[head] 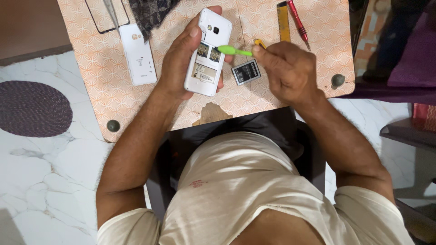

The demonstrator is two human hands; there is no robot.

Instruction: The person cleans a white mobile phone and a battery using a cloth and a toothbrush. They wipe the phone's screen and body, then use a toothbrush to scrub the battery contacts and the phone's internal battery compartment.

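My left hand (181,63) grips a white phone (209,52) with its back cover off, held over the patterned table (318,50). The card slots and empty battery bay face up. My right hand (286,68) holds a green-tipped tool (234,51) with a yellow end, its tip touching the phone's slot area. A dark battery (246,71) lies on the table between my hands. The white back cover (138,54) lies to the left of my left hand.
A red screwdriver (297,22) and a yellow flat tool (283,20) lie at the table's far right. A dark cloth (150,11) and a phone frame (106,16) are at the far left. A dark oval rug (32,109) lies on the marble floor.
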